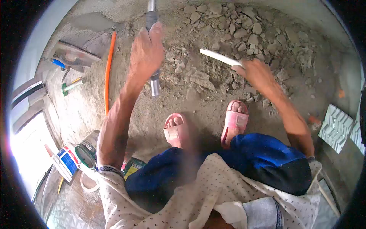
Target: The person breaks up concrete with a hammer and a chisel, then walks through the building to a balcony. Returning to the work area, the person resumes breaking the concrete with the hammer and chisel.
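The person is standing and looking down at a dusty floor (160, 114), with both arms reaching toward the upper middle of the frame. The left hand (146, 53), just left of centre near the top, is wrapping its fingers tightly around a metal bar (154, 87). The bar is running almost vertically from the top edge, through the fist, and ending a little below it. A darker grey sleeve is showing on the bar just above the fingers. The right hand (256, 73), right of centre, is closing around one end of a white rod (219, 57). The rod is slanting up and to the left, out of the grip and over the broken ground. Its free end is lying well apart from the bar. A spread of grey rubble (244, 32) is covering the upper right of the frame, beyond both hands. Two feet in pink sandals (176, 131) are planted below the hands, near the centre. An orange hose (108, 72) is lying on the floor to the left of the left forearm. Farther left, a flat trowel (74, 55) and a green-handled tool (72, 86) are lying close together. An open can (88, 150) and a blue and white box (68, 162) are sitting at the lower left, beside the elbow. A ridged pale tile (335, 128) is lying at the right edge.
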Demonstrator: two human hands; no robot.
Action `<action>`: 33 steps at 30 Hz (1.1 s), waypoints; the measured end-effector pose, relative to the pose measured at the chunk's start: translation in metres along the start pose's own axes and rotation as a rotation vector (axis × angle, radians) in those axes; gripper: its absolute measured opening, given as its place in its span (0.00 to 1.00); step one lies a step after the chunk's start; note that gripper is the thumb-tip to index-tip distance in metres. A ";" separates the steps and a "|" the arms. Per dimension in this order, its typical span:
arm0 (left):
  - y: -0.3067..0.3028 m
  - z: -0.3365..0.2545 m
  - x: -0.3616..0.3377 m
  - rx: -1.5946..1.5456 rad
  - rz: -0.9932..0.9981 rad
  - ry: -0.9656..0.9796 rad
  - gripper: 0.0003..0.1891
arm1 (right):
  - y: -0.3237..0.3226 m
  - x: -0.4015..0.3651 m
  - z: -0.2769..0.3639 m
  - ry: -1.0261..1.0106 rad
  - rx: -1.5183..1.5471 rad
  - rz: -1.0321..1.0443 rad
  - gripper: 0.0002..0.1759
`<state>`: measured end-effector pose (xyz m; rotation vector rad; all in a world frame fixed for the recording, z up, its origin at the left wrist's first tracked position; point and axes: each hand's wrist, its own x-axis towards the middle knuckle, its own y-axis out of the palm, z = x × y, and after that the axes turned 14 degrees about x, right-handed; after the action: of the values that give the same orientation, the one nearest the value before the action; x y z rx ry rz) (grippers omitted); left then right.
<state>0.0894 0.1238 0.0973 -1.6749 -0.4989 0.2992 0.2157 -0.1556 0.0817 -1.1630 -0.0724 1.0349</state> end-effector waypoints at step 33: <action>0.020 0.022 -0.054 -0.117 0.530 0.155 0.21 | -0.004 0.006 0.014 -0.072 -0.072 0.004 0.21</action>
<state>0.0354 0.1142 0.0691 -1.9113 0.0540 0.5264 0.2135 -0.1416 0.0884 -1.1910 -0.1653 1.0845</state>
